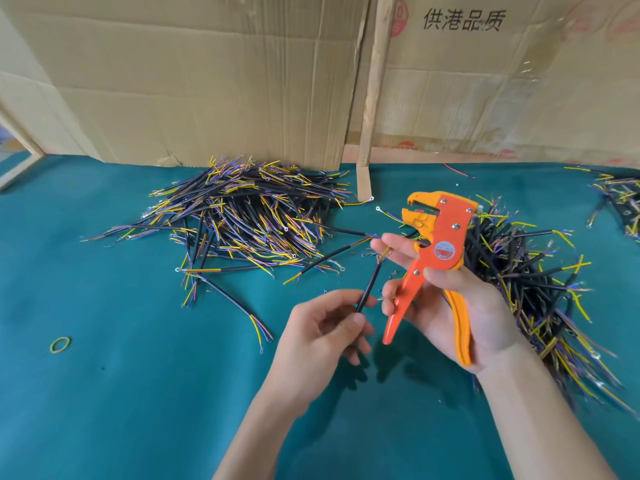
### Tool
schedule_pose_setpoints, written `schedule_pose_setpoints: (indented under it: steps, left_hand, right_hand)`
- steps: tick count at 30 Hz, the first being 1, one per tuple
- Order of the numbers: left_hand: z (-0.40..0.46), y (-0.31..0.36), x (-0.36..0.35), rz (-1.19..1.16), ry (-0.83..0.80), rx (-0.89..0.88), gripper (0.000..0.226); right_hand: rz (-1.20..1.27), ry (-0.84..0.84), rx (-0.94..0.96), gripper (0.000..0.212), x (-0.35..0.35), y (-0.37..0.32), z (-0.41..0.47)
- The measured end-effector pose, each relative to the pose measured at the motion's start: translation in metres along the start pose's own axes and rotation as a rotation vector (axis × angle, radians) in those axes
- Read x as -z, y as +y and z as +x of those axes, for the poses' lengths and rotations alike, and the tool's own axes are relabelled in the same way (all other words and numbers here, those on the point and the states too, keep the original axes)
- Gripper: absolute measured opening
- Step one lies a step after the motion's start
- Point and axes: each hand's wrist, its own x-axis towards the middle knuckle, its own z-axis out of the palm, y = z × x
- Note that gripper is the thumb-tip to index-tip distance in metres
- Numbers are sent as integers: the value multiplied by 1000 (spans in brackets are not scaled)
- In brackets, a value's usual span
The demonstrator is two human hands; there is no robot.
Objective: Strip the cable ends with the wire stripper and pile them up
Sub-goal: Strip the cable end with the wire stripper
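Stripper (437, 251): glossy orange and yellow plastic, metal rivets. Cables (242, 216) at 10 o'clock: matt black sheath, thin coloured plastic cores, bare metal strands and ring lugs at the ends. Table (104, 393): matt teal cloth, faintly napped. Cardboard (194, 81) at 12 o'clock: creased brown paperboard. Batten (375, 81): rough bare wood.

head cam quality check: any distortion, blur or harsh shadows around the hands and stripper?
Head view: wide-angle bowing bends the teal cloth table edge and the cardboard sheets; light is soft and even, with only faint shadows under the left hand and right hand; the orange wire stripper and thin black cable are sharp; the right-hand cable heap smears toward the frame edge; no glare.
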Motion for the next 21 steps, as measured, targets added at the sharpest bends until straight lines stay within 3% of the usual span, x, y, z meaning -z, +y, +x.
schedule_pose_setpoints:
  steps: [8, 11, 21]
  left_hand:
    - [15, 10, -9, -65, 77, 10, 25]
    - [24, 13, -9, -73, 78, 20, 38]
    - [37, 11, 6, -203, -166, 156, 40]
  right_hand:
    - [-44, 51, -66, 59, -6, 7, 1]
    - [-48, 73, -80, 60, -8, 8, 2]
    - [-14, 101, -123, 59, -13, 11, 3]
